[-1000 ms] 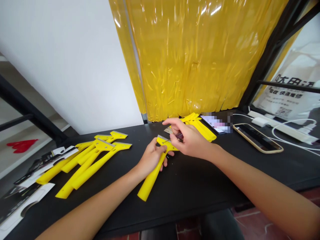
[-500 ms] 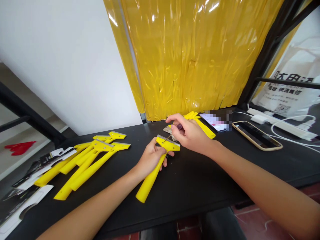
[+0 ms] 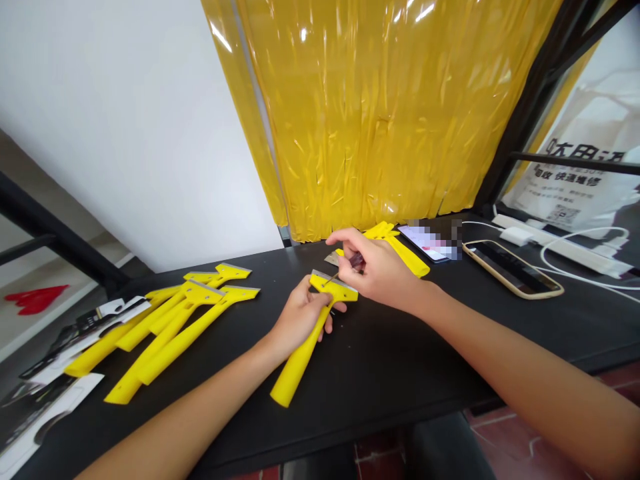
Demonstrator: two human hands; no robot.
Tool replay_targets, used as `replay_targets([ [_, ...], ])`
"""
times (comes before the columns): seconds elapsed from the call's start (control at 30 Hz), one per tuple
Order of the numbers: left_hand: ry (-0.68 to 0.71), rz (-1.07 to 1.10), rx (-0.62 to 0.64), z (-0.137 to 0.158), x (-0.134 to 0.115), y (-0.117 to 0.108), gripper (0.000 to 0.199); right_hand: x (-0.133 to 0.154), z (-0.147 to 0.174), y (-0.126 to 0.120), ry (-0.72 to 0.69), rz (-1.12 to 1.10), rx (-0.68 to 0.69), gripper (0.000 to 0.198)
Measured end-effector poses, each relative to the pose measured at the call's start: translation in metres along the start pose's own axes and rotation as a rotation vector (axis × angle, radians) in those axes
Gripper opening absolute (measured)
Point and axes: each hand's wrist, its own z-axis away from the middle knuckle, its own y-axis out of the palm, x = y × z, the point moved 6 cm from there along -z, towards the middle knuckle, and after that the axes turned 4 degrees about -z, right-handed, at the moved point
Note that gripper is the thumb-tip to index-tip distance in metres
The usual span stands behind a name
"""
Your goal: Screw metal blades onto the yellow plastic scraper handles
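Observation:
My left hand (image 3: 303,311) is closed round the neck of a yellow scraper (image 3: 295,369), whose wide head with a metal blade edge points away from me. Its handle slants down toward the table's front. In my right hand (image 3: 380,270) is a small screwdriver (image 3: 356,261) with a dark reddish handle, partly hidden by the fingers. The screwdriver's thin shaft slants down to the left, its tip at a screw on the scraper's head. Several more yellow scrapers (image 3: 183,333) lie in a pile left of my left hand.
Black-and-white packaging cards (image 3: 65,407) lie at the left of the black table (image 3: 380,380). Behind my right hand are more yellow scrapers (image 3: 411,257) and a lit phone (image 3: 425,244). Farther right lie another phone (image 3: 515,270), white cables and a power strip (image 3: 575,250).
The fingers of my right hand have shifted slightly round the screwdriver, and more of its handle shows. My left hand keeps the scraper in nearly the same place. The view has moved slightly.

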Motion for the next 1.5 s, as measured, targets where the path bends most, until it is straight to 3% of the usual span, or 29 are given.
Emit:
replay_targets([
  [0.1, -0.001, -0.001, -0.003, -0.001, 0.001, 0.0, 0.021, 0.002, 0.001, 0.001, -0.019, -0.019, -0.005, 0.037],
  [0.3, 0.029, 0.001, 0.032, -0.001, -0.003, -0.003, 0.023, -0.001, 0.001, 0.0, 0.012, -0.107, -0.005, 0.021],
  [0.43, 0.076, 0.025, 0.003, 0.0, -0.024, -0.018, 0.029, -0.001, 0.0, -0.008, 0.033, -0.168, -0.04, 0.013],
  [0.6, 0.093, 0.005, 0.018, 0.004, -0.05, -0.04, 0.036, 0.006, 0.001, -0.015, -0.047, -0.219, -0.093, 0.009],
  [0.83, 0.307, -0.295, -0.069, -0.003, -0.048, -0.062, 0.026, 0.012, 0.004, -0.008, -0.161, -0.173, -0.028, 0.016],
  [0.97, 0.306, -0.373, -0.077, -0.011, -0.04, -0.071, 0.024, 0.013, 0.003, -0.002, -0.267, -0.055, 0.082, 0.015],
  [1.13, 0.393, -0.522, -0.231, -0.007, -0.052, -0.088, 0.022, -0.002, 0.004, 0.012, -0.19, 0.103, 0.268, 0.029],
  [1.27, 0.512, -0.721, -0.357, -0.003, -0.058, -0.094, 0.03, -0.02, 0.005, 0.019, -0.148, 0.2, 0.397, 0.024],
  [1.43, 0.638, -0.957, -0.335, -0.002, -0.056, -0.085, 0.033, -0.037, -0.001, 0.009, -0.05, 0.06, 0.225, 0.024],
  [1.5, 0.686, -1.016, -0.318, -0.001, -0.056, -0.081, 0.032, -0.042, -0.001, 0.01, -0.025, 0.094, 0.224, 0.019],
])
